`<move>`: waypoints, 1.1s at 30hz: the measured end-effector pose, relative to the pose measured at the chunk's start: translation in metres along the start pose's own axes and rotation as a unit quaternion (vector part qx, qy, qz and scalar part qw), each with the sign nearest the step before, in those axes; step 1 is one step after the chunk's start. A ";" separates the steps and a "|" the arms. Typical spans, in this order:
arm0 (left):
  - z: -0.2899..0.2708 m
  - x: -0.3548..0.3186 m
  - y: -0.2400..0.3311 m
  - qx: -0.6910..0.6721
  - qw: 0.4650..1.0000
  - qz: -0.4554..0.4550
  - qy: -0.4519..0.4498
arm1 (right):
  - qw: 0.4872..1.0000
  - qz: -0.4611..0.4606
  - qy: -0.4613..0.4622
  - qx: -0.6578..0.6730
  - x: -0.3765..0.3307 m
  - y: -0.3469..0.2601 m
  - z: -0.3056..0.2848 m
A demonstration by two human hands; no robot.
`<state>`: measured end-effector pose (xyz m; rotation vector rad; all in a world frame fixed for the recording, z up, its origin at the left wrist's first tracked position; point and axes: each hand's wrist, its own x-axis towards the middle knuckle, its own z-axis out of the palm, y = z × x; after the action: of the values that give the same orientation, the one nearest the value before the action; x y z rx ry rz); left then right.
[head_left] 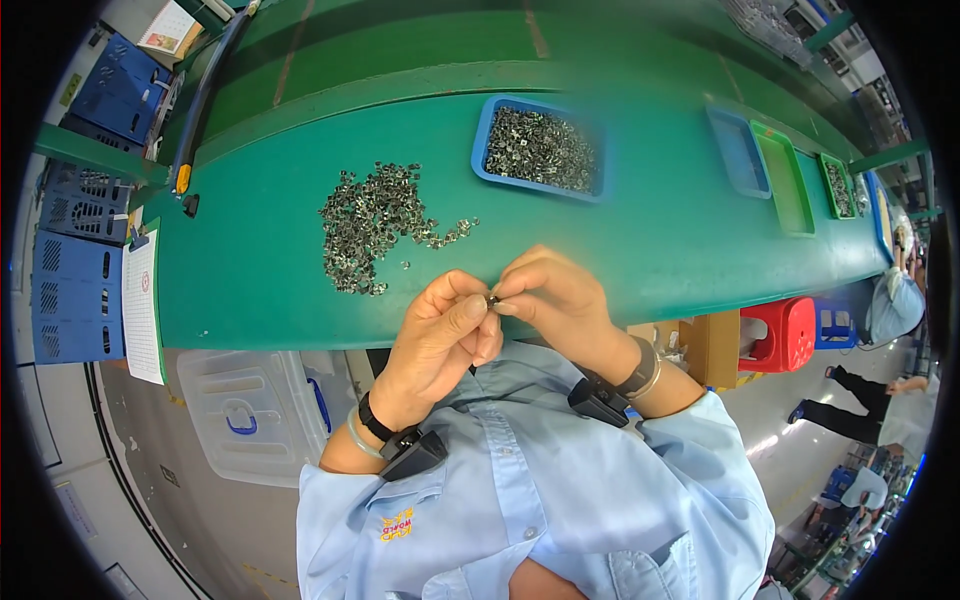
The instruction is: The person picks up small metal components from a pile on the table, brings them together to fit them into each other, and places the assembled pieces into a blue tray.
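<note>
Both my hands meet just above the near edge of the green table [250, 270]. Between their fingertips is a small dark metal part [491, 300], mostly covered by the fingers. My left hand [438, 335] pinches it from the left with thumb and forefinger. From the other side, my right hand [560, 300] has its thumb and fingers closed on the same part. Beyond my left hand lies a loose heap of small shiny metal parts [370, 225], with a thin trail of them running right. Farther off, a blue tray [482, 170] holds many similar parts.
To the right lie another blue tray [738, 150], a green tray [785, 180] and a smaller green tray of parts [838, 185]. A clear lidded box [240, 400] stands on the floor at left, a red stool [785, 335] at right. Other people are at far right.
</note>
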<state>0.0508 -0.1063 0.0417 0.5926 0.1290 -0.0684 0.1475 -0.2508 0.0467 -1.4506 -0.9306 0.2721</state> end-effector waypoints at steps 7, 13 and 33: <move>0.003 -0.002 0.000 0.004 1.000 0.002 0.012 | 0.999 -0.032 -0.011 -0.026 -0.001 -0.002 -0.001; 0.005 -0.005 0.008 0.053 0.998 -0.018 0.024 | 0.997 -0.053 -0.023 -0.051 0.000 -0.002 -0.002; -0.001 -0.005 -0.001 0.040 0.999 -0.001 0.020 | 1.000 -0.015 -0.007 -0.016 -0.003 0.005 0.003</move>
<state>0.0460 -0.1063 0.0406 0.6744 0.1668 -0.0643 0.1456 -0.2498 0.0411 -1.4640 -0.9708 0.2453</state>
